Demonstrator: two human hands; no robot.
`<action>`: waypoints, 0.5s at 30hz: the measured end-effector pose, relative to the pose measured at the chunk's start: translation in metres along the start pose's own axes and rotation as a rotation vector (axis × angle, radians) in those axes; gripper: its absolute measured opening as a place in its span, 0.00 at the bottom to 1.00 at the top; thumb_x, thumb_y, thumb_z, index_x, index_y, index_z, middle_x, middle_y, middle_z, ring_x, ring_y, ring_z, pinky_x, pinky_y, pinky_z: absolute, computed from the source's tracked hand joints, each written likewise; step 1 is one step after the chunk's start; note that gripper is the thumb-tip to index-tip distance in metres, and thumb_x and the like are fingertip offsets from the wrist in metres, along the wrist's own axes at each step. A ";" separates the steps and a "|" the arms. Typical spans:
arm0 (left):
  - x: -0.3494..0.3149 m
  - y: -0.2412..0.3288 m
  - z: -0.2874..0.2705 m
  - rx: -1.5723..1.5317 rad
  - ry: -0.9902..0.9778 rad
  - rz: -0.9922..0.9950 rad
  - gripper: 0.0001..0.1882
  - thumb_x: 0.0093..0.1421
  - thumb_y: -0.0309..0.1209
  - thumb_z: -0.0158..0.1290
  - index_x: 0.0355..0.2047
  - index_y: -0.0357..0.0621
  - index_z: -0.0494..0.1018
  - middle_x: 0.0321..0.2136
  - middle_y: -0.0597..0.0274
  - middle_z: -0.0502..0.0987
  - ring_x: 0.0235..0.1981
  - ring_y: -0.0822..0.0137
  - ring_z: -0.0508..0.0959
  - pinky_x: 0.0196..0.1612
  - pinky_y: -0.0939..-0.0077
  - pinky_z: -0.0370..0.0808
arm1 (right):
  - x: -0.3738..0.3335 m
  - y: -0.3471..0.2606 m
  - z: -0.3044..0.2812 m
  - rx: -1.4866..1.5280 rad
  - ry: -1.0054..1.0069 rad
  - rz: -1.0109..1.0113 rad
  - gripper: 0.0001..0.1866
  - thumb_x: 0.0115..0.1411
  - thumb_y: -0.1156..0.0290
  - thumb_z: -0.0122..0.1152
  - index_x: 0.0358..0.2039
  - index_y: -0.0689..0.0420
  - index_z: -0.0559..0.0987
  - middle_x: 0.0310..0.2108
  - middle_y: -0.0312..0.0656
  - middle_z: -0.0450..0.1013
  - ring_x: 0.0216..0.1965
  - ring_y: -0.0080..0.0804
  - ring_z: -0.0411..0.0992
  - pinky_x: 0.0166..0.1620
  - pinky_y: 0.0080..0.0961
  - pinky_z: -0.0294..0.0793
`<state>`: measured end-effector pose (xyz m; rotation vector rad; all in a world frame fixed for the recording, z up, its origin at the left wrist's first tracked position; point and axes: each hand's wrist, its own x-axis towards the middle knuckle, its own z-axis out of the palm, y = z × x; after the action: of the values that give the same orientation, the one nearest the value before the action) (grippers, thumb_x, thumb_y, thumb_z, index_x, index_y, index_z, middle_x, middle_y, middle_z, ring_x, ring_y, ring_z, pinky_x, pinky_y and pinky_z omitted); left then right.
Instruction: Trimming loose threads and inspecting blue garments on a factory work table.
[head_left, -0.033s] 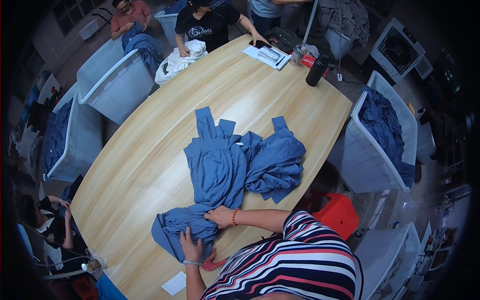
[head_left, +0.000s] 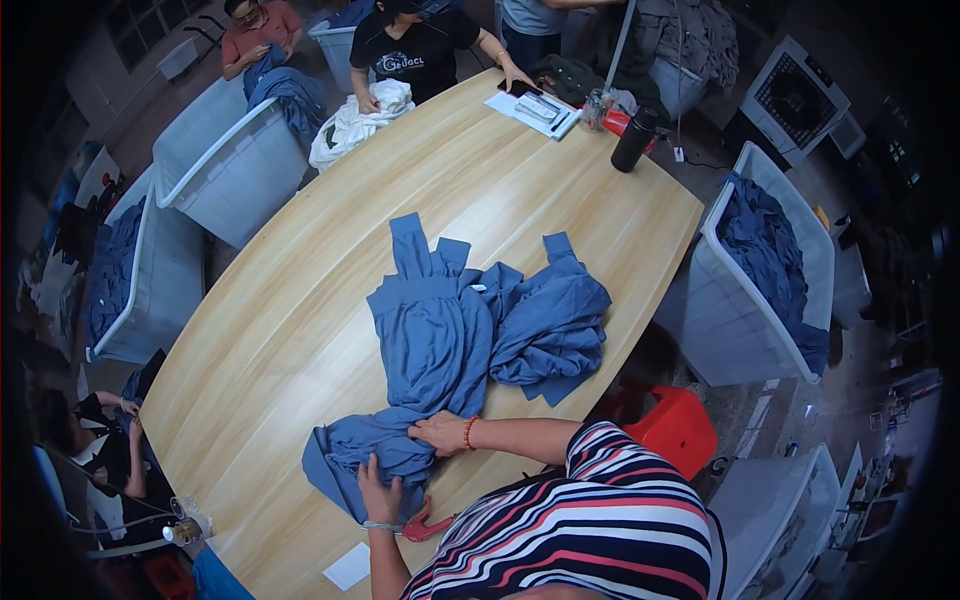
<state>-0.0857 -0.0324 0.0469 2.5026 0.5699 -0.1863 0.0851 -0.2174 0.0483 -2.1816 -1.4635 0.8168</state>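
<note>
A blue knit garment (head_left: 430, 345) lies bunched on the table in front of me, with ribbed-looking cuffs at its far end and a folded part near me. My right hand (head_left: 440, 432), with an orange bead bracelet at the wrist, has its fingers closed on the cloth near the fold. My left hand (head_left: 378, 492) rests on the near part of the garment, fingers apart and thumb off to the side. Just right of the left wrist lies a red curved-handled tool (head_left: 428, 522), partly hidden. A second blue bunched garment (head_left: 552, 330) adjoins the first on the right.
The wooden table (head_left: 270, 350) carries a white card (head_left: 347, 567), a black bottle (head_left: 634, 140) and a clipboard (head_left: 540, 112). Bins of blue garments (head_left: 762, 262) stand around it. A red stool (head_left: 677, 432) is at my right. Co-workers are at the far and left edges.
My left hand has shifted very slightly on the cloth. The right hand and both garments look unchanged.
</note>
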 end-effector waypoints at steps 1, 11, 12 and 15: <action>0.004 -0.011 -0.002 -0.146 0.060 0.014 0.37 0.47 0.28 0.59 0.59 0.42 0.58 0.57 0.39 0.59 0.58 0.44 0.59 0.59 0.59 0.58 | 0.000 0.001 0.000 0.001 0.000 0.001 0.35 0.38 0.69 0.71 0.47 0.56 0.64 0.39 0.47 0.69 0.41 0.46 0.72 0.40 0.37 0.72; 0.020 -0.087 0.002 -0.019 0.514 -0.334 0.41 0.46 0.30 0.60 0.60 0.45 0.55 0.51 0.43 0.64 0.54 0.44 0.62 0.55 0.56 0.62 | -0.001 0.010 0.012 0.112 -0.032 0.029 0.35 0.38 0.76 0.63 0.51 0.51 0.65 0.44 0.48 0.69 0.46 0.47 0.70 0.46 0.37 0.70; 0.016 -0.086 0.000 0.031 0.459 -0.431 0.43 0.45 0.30 0.61 0.61 0.48 0.53 0.52 0.43 0.63 0.54 0.43 0.62 0.55 0.55 0.62 | -0.004 0.006 0.006 0.145 -0.030 0.046 0.35 0.38 0.75 0.63 0.51 0.50 0.65 0.44 0.47 0.69 0.46 0.47 0.70 0.46 0.38 0.70; 0.014 -0.084 -0.005 0.033 0.478 -0.480 0.47 0.42 0.33 0.64 0.62 0.51 0.52 0.53 0.42 0.62 0.55 0.42 0.62 0.56 0.53 0.61 | -0.009 -0.003 -0.008 0.179 0.028 0.007 0.32 0.40 0.74 0.61 0.51 0.51 0.67 0.44 0.47 0.69 0.47 0.47 0.68 0.48 0.38 0.69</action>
<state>-0.1095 0.0391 0.0062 2.4017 1.3680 0.2371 0.0856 -0.2250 0.0581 -2.0582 -1.3166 0.8802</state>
